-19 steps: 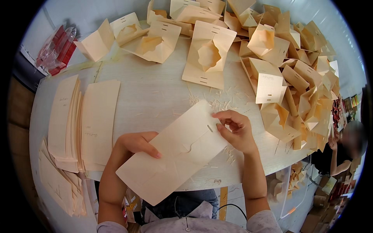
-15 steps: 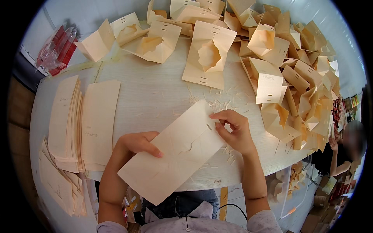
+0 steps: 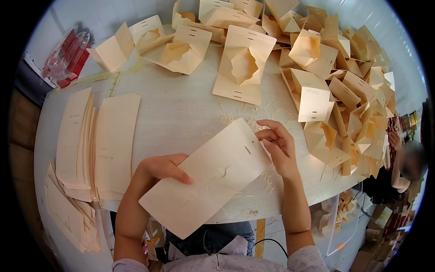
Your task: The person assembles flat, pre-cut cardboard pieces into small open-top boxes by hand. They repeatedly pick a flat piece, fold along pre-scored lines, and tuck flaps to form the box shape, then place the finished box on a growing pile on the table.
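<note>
A pale cream card blank [image 3: 204, 181] is tilted in front of me, with a cut outline in its middle and narrow slot marks near its upper right end. My left hand [image 3: 167, 168] is closed on its left edge, thumb on top and fingers hidden beneath. Beside the slotted end is my right hand [image 3: 280, 147], its fingers loosely bent and apart, the index finger stretched out. Thin paper scraps [image 3: 267, 181] lie on the table near that end. An opened card with a ragged cut-out [image 3: 226, 84] lies just beyond.
Flat blanks [image 3: 115, 145] are stacked at the left, with another fanned stack [image 3: 65, 213] nearer me. Folded cards [image 3: 358, 90] heap up along the far and right sides of the white table [image 3: 167, 118]. A red plastic-wrapped pack [image 3: 68, 59] is at far left; another person [image 3: 392, 177] is at right.
My right hand has drawn slightly right, off the card's end, and its fingers have spread. The card has shifted a little to the right, and a second slot mark shows.
</note>
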Action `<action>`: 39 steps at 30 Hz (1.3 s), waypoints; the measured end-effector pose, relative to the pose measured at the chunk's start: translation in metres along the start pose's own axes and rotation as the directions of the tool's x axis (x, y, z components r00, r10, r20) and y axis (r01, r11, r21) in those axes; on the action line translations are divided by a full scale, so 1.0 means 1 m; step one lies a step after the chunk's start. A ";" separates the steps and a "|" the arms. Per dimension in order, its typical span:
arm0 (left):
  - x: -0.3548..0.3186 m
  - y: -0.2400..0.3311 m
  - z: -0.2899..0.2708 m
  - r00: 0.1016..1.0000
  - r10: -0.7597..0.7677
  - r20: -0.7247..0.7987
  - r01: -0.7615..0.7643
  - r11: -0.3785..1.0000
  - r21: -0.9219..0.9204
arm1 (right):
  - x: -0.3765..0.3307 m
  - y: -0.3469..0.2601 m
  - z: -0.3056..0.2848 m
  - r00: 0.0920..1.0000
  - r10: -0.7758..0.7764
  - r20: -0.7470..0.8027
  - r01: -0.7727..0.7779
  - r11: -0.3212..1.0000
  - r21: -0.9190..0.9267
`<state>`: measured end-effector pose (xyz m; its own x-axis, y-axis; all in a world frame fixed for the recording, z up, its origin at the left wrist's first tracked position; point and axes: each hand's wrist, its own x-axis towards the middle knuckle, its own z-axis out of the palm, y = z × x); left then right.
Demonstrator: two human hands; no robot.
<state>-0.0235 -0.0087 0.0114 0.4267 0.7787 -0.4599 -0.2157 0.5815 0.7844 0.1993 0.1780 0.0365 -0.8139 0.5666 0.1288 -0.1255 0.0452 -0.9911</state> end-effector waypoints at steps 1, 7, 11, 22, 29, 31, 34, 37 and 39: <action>-0.001 0.002 0.001 1.000 0.006 0.002 -0.006 1.000 -0.004 | 0.000 0.002 -0.001 0.999 -0.054 0.000 0.054 0.998 -0.018; -0.013 -0.003 0.000 0.927 0.312 -0.207 -0.328 0.944 -0.045 | -0.006 0.014 -0.015 0.977 -0.203 -0.059 0.193 0.972 -0.135; -0.004 -0.011 0.002 0.695 0.568 -0.441 -0.693 0.693 -0.200 | 0.002 0.003 0.006 0.990 -0.134 -0.031 0.138 0.978 0.154; 0.036 -0.011 0.023 0.496 0.534 -0.685 -0.738 0.675 -0.008 | -0.006 0.015 0.028 0.994 0.111 0.011 -0.111 0.993 0.025; 0.034 -0.008 0.037 0.541 0.574 -0.615 -0.582 0.783 0.218 | -0.005 0.014 0.036 0.995 0.089 -0.047 -0.081 0.986 0.143; 0.037 -0.010 0.041 0.514 0.604 -0.609 -0.593 0.764 0.256 | -0.004 0.013 0.039 0.987 0.120 -0.110 -0.087 0.960 0.268; 0.044 -0.016 0.046 0.424 0.647 -0.634 -0.667 0.696 0.266 | -0.007 0.007 0.045 0.980 0.168 -0.107 -0.126 0.939 0.321; 0.049 -0.019 0.049 0.384 0.685 -0.619 -0.693 0.657 0.297 | -0.009 0.013 0.048 0.976 0.168 -0.140 -0.122 0.949 0.292; 0.051 -0.021 0.048 0.375 0.709 -0.596 -0.698 0.640 0.322 | -0.010 0.019 0.046 0.983 0.127 -0.136 -0.091 0.966 0.243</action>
<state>0.0449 0.0073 -0.0084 -0.5167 0.8454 0.1357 -0.1528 -0.2470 0.9569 0.1794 0.1352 0.0181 -0.7384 0.6743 -0.0038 -0.1848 -0.2078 -0.9605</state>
